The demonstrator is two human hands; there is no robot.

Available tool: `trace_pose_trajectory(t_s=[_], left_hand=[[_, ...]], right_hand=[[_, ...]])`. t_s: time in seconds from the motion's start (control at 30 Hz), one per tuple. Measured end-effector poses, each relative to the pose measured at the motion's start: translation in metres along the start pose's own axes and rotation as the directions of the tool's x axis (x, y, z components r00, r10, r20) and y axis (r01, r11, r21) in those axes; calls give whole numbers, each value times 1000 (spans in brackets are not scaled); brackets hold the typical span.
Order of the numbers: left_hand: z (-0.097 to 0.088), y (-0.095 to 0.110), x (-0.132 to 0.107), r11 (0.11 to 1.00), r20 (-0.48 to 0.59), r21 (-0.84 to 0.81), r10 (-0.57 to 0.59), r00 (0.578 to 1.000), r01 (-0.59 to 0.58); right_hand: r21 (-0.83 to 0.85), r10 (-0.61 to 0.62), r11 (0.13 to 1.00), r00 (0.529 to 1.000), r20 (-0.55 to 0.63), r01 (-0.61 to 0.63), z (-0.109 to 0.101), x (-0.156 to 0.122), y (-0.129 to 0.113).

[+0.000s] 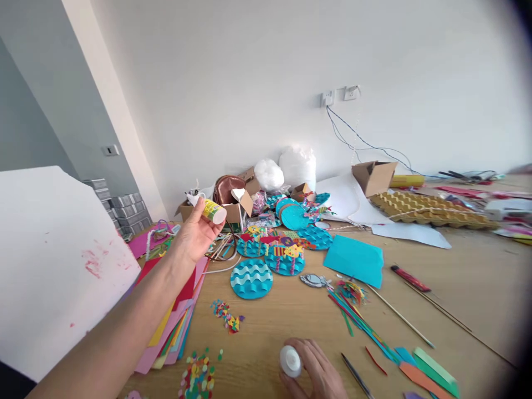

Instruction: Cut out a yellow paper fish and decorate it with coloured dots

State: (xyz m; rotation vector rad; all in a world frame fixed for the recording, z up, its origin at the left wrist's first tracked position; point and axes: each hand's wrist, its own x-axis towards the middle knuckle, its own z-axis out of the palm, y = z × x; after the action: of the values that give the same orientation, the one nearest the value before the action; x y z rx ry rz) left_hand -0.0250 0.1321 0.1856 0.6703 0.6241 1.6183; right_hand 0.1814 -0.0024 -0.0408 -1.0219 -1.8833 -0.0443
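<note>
My left hand is stretched out over the table and is closed around a small white bottle with a yellow-green label, held on its side. Low at the front edge, my right hand rests on the wooden table with its fingers curled round a white round cap or lid. Between the hands lie blue round paper discs, one with wave strips, others with coloured paper fish. Small heaps of coloured paper bits lie in front of them.
A stack of coloured sheets and a large white board lie at left. A turquoise sheet, paper strips, thin sticks and a red cutter lie at right. Cardboard boxes, egg trays and plastic bags stand along the wall.
</note>
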Motion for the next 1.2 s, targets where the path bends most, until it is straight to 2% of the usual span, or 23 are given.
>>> trace_pose_trajectory(t_s=[0.07,0.13,0.2,0.27,0.33,0.43,0.57,0.67,0.77,0.83,0.9,0.97,1.0,1.03,1.2], left_hand=[[-5,-5,-5,996,67,74,37,997,-42],[-11,-12,-14,980,178,178,60,982,-92],[-19,-19,-26,948,267,297,30,963,-112],[-28,-27,-36,917,296,386,-22,955,-99],[-38,-34,-42,897,292,435,-63,954,-74],[-52,-42,-37,875,255,482,-87,963,-49],[-72,-46,-15,856,181,515,-70,981,-34],[-87,-46,3,844,142,534,-31,989,-50],[-101,-49,15,845,112,532,-5,994,-55],[-109,-51,23,841,81,539,1,997,-44],[-116,-51,31,834,51,550,25,998,-49],[-121,-51,41,821,29,566,66,997,-71],[-124,-50,47,811,19,580,88,996,-82],[-126,-50,52,797,10,597,105,994,-90],[-132,-64,79,688,21,721,99,995,-84]], right_hand=[[26,65,998,998,19,-65,-4,3,-9],[36,189,981,981,39,-190,-7,5,-15],[29,328,943,942,70,-330,-9,7,-16],[17,467,882,878,101,-471,-11,9,-14],[41,552,826,821,144,-562,-13,12,-10],[102,622,763,768,152,-638,-17,16,-5],[162,702,675,694,160,-720,-20,20,0],[284,730,605,660,174,-744,-22,21,3],[436,722,524,653,227,-731,-24,22,5],[446,722,509,647,244,-736,-25,22,6],[353,730,553,643,233,-755,-26,21,5],[289,699,603,667,258,-744,-26,18,5],[213,702,643,677,218,-736,-25,17,4],[138,694,687,701,163,-713,-25,16,4],[-17,588,808,804,90,-589,-18,9,2]])
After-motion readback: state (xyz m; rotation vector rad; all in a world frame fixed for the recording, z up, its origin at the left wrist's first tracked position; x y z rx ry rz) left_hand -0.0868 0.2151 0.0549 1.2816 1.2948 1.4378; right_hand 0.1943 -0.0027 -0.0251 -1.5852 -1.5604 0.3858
